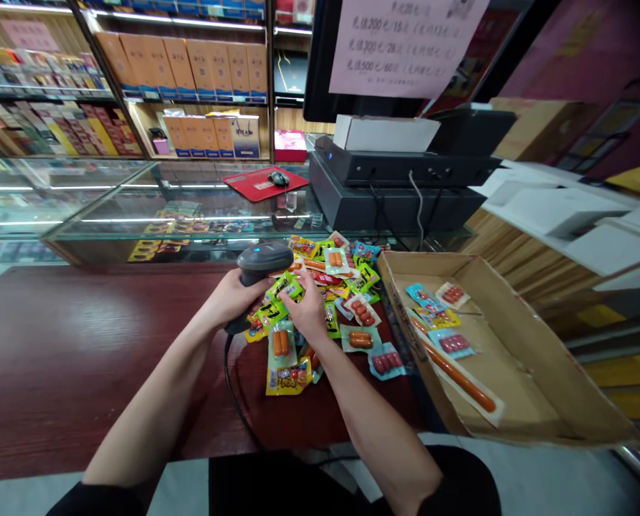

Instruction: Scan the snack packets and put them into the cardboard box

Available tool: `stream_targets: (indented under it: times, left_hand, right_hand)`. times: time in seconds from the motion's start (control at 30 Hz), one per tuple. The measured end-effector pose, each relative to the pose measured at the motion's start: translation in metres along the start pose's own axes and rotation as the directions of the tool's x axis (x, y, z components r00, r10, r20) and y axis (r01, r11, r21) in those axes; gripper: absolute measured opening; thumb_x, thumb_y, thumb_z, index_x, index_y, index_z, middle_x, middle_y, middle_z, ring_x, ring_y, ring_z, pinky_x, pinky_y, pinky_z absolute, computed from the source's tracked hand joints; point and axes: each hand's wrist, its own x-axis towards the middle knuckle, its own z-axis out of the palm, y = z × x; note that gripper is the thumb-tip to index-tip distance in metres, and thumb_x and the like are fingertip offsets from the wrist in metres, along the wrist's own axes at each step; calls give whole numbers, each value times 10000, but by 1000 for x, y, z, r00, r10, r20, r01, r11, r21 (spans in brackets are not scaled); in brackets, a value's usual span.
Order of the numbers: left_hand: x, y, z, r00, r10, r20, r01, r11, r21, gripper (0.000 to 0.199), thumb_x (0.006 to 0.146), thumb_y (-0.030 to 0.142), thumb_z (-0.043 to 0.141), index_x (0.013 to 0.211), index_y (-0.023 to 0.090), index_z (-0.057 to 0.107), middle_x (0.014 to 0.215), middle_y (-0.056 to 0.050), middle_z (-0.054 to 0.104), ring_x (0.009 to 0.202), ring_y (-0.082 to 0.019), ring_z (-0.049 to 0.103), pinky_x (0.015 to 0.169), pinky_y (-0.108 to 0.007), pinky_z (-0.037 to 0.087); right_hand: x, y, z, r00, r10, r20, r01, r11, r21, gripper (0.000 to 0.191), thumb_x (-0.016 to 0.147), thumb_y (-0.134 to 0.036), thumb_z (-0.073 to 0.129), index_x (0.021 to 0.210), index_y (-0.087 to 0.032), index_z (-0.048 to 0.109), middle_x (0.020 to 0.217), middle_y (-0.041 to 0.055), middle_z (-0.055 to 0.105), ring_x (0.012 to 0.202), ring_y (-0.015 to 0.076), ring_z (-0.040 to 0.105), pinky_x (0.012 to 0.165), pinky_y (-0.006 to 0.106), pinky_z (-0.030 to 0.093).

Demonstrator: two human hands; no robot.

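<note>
My left hand (231, 298) is wrapped around the handle of a dark grey barcode scanner (266, 259), whose head points right over a heap of snacks. A green snack packet (286, 287) is pinched in my right hand (307, 309), just under the scanner's head. Around both hands lie many small wrapped sausages and packets, among them a clear pack of orange sausages (281, 344), a yellow packet (290, 380) and a pack of dark red sausages (387, 361). The scanner's black cable (234, 387) runs down toward the table's front edge.
An open cardboard box (513, 373) on the right holds several packets and a long sausage (462, 376). Behind the heap stand a glass counter (190, 208), a red mouse pad (255, 188) and a black cash drawer (373, 204). The dark red table (83, 344) extends to the left.
</note>
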Motion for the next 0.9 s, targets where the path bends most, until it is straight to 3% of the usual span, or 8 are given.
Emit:
stream_targets:
  times: [0.23, 0.4, 0.47, 0.63, 0.8, 0.9]
  left_hand:
    - [2, -3, 13, 998, -11, 55, 10, 1000, 11, 394, 763, 453, 653, 543, 177, 479, 446, 14, 506, 389, -84, 429, 442, -225, 357]
    - [9, 17, 31, 996, 44, 80, -44, 999, -3, 373, 763, 446, 649, 557, 186, 479, 448, 15, 502, 389, -88, 428, 449, -234, 354]
    - [13, 27, 41, 990, 88, 110, -90, 996, 11, 387, 771, 472, 636, 558, 188, 483, 451, 13, 508, 397, -91, 434, 464, -236, 363]
    - [16, 39, 57, 972, 184, 149, -203, 972, 122, 368, 751, 512, 645, 625, 187, 527, 478, 17, 543, 437, -108, 459, 492, -240, 369]
    - [19, 33, 51, 970, 172, 173, -197, 971, 139, 366, 744, 528, 636, 640, 191, 537, 495, 9, 561, 443, -122, 479, 493, -249, 374]
    - [21, 30, 46, 977, 177, 117, -193, 969, 151, 339, 718, 511, 660, 671, 190, 563, 507, 9, 571, 446, -128, 488, 488, -246, 368]
  right_hand:
    - [11, 5, -14, 979, -8, -206, 64, 963, 263, 379, 773, -233, 666, 1120, -208, 515, 1092, 86, 630, 1018, 208, 628, 910, 361, 511]
    - [27, 5, -40, 941, 92, -326, 58, 904, 423, 617, 738, -231, 680, 1289, -216, 403, 1039, 71, 653, 884, 187, 672, 812, 342, 545]
    - [30, 3, -53, 927, 128, -352, 55, 884, 464, 603, 718, -241, 694, 1253, -213, 416, 980, 60, 676, 825, 179, 683, 786, 340, 553]
    - [25, -3, -84, 922, 184, -342, -42, 922, 384, 319, 705, -321, 719, 955, -179, 582, 866, 51, 697, 740, 177, 678, 723, 322, 567]
    - [19, -3, -101, 907, 252, -337, -146, 939, 311, 401, 763, -409, 670, 1082, -169, 637, 844, 40, 711, 686, 200, 685, 615, 319, 573]
    - [18, 0, -104, 925, 209, -317, -154, 970, 190, 414, 785, -371, 634, 1146, -168, 626, 921, 60, 717, 744, 216, 693, 645, 341, 581]
